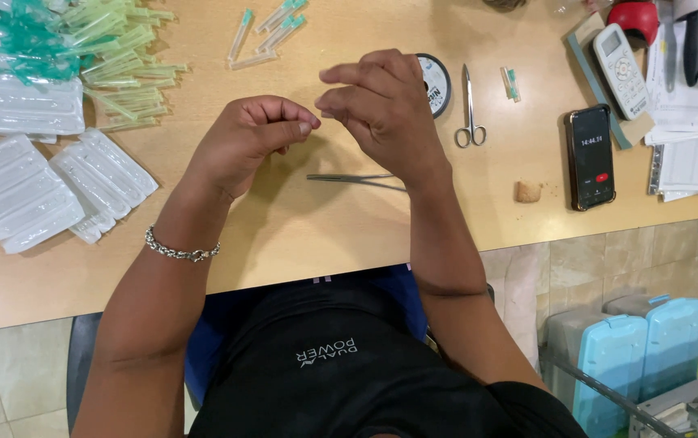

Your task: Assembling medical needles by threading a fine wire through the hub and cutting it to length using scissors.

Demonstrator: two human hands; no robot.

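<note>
Above the middle of the wooden bench (300,219), the person's two hands meet fingertip to fingertip. The left hand (248,138) is curled into a loose fist, thumb and forefinger pressed together; the right hand (381,109) pinches likewise, its other fingers arched. Whatever they pinch is too fine to make out. Slim metal tweezers (353,178) lie on the bench just under the right wrist. A round spool (434,81) peeks from behind the right hand, small scissors (469,109) beside it. A heap of capped needles (114,61) and white blister packs (41,191) sit well to the left, a phone (590,156) to the right.
</note>
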